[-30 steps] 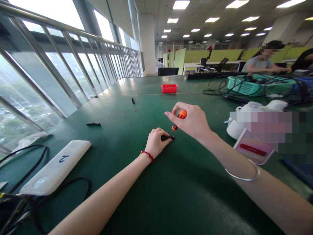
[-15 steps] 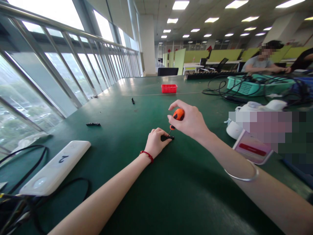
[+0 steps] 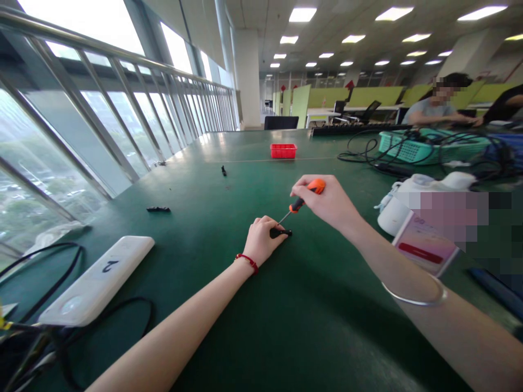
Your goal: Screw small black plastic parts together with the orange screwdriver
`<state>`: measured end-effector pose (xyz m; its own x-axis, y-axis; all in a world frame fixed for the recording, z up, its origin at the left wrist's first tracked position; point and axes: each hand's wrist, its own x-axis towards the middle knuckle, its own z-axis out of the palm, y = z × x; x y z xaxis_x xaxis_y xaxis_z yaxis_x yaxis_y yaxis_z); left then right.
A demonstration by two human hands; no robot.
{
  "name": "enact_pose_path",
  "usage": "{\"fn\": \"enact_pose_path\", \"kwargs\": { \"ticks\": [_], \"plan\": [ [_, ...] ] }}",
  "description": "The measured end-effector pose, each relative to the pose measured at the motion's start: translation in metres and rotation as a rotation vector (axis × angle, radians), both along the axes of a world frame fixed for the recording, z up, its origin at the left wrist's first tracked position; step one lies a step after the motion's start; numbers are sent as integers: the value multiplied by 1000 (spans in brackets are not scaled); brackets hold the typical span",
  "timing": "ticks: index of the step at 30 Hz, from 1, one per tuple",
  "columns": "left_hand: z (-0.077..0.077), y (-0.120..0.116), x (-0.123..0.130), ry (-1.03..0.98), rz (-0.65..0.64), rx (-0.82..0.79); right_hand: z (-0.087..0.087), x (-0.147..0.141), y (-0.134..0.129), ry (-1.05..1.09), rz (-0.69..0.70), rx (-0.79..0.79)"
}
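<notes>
My left hand (image 3: 262, 237), with a red bracelet on its wrist, pinches a small black part (image 3: 279, 233) against the green table. What kind of part it is does not show. My right hand (image 3: 327, 198) grips an orange and black screwdriver (image 3: 297, 205) by its handle. The screwdriver slants down to the left, and its tip reaches the black part beside my left fingers. Whether the tip sits in the part or only touches it, I cannot tell. Two other black pieces lie farther off: a long one (image 3: 158, 209) and a small one (image 3: 223, 171).
Beyond my hands stands a red bin (image 3: 283, 151). At left lies a white power bank-like box (image 3: 98, 280) beside black cables. To the right are a white bottle (image 3: 394, 209), a phone (image 3: 425, 245) and a teal basket (image 3: 433, 146) with cables. A person (image 3: 437, 106) sits farther back.
My right hand has closed around the screwdriver handle and moved slightly right, tilting the screwdriver lower. My left hand still pinches the black part in place.
</notes>
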<state>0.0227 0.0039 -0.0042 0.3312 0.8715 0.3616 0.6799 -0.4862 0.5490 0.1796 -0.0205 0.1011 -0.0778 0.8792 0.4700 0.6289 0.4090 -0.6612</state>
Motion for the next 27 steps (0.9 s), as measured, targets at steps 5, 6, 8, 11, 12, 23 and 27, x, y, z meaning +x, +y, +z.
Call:
{"fn": "enact_pose_path", "kwargs": {
  "ticks": [5,6,8,11,12,23,27],
  "plan": [
    [2,-2,0,19,21,-17,-36,9,-2,35,-43,86],
    [2,-2,0,14,21,-15,-50,10,-2,-19,-53,42],
    [3,-3,0,-9,16,-4,-77,13,0,-76,-80,-65],
    [5,-4,0,-62,20,28,-103,16,3,-51,-75,-105],
    [6,-5,0,-76,22,37,-107,17,4,-48,-54,-108],
    [9,-7,0,-108,-90,-35,-110,20,5,-52,45,-117],
    [12,-11,-1,-152,-111,-72,-111,21,6,-39,72,-120]
  ]
}}
